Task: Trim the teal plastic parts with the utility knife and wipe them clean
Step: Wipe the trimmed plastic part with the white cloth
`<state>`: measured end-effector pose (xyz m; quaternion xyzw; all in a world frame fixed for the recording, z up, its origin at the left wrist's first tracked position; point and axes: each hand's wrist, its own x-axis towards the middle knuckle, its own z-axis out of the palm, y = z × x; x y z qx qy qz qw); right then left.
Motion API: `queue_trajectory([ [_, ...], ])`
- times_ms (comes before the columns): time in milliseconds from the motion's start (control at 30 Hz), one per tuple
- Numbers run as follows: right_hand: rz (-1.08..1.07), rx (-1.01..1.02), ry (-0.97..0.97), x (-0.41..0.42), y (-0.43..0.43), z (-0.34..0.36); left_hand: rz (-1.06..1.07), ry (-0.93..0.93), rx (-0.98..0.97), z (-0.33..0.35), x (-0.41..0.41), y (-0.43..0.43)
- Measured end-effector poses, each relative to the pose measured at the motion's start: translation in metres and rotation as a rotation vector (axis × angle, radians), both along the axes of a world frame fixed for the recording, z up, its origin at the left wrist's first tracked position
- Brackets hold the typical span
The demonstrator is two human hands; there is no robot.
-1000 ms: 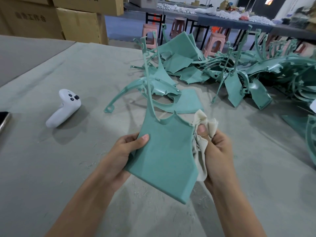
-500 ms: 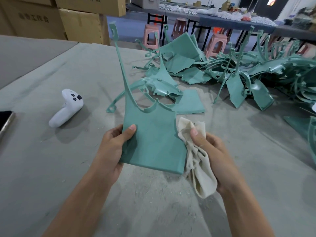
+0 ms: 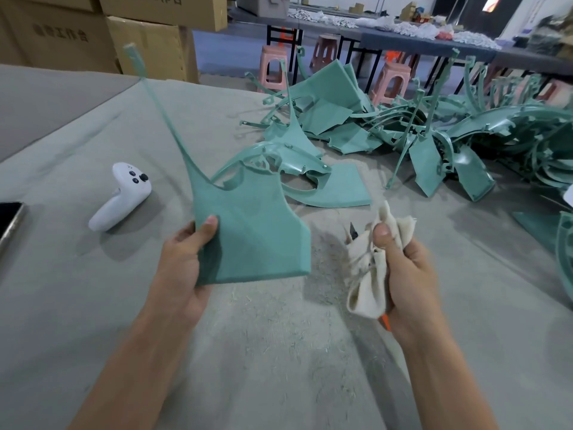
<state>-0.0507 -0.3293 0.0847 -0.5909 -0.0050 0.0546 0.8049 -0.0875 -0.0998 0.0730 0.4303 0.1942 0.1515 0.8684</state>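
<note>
The held plastic part (image 3: 248, 231) is showing a matte teal, and the pile of parts (image 3: 434, 135) behind is sharing that teal, glossier on its curved pieces. The cloth (image 3: 369, 274) is looking cream. The utility knife (image 3: 385, 322) is showing an orange sliver below the cloth. The controller (image 3: 119, 197) is gleaming white with black buttons. The table (image 3: 77, 305) is lying grey, flecked with pale shavings. The stools (image 3: 273, 68) are glowing pink, and the cardboard boxes (image 3: 148, 48) are showing brown with dark printed characters
</note>
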Motion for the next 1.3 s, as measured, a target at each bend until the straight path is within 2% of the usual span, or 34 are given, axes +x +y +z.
queue_trajectory([
  [133,0.083,-0.053,-0.048,-0.002,0.012,-0.009,-0.164,0.052,0.221,-0.005,-0.001,-0.015],
  [233,0.157,-0.102,-0.069,-0.009,0.021,-0.012,-0.167,0.07,0.403,-0.011,-0.002,-0.024],
  [367,0.094,-0.507,-0.373,-0.013,0.026,-0.02,-0.074,0.057,0.399,-0.014,0.0,-0.024],
  [467,0.069,-0.637,-0.491,-0.014,0.029,-0.02,0.0,0.063,0.329,-0.014,0.001,-0.021],
  [567,0.059,-0.59,-0.528,-0.015,0.027,-0.014,0.079,0.058,0.235,-0.009,0.002,-0.017],
  [633,0.049,-0.498,-0.484,-0.015,0.019,-0.011,0.191,0.053,0.147,-0.006,0.004,-0.01],
  [733,-0.103,-0.375,-0.396,-0.011,0.009,-0.007,0.272,0.061,0.081,-0.005,0.004,-0.002],
  [800,-0.194,-0.317,-0.35,-0.009,0.012,-0.007,0.199,0.045,0.056,-0.008,0.003,-0.012],
  [900,-0.135,-0.253,-0.305,-0.009,0.023,-0.012,0.032,-0.025,0.071,-0.012,0.0,-0.034],
  [1033,-0.241,-0.242,-0.374,-0.008,0.025,-0.015,-0.254,-0.089,0.169,-0.015,-0.006,-0.043],
  [1133,-0.325,-0.232,-0.377,-0.008,0.025,-0.014,-0.385,-0.053,0.109,-0.016,-0.01,-0.052],
  [1200,-0.353,-0.272,-0.409,-0.011,0.03,-0.015,-0.376,-0.085,0.076,-0.015,-0.011,-0.059],
  [1300,-0.336,-0.368,-0.449,-0.02,0.042,-0.018,-0.237,-0.146,0.023,-0.013,-0.011,-0.065],
])
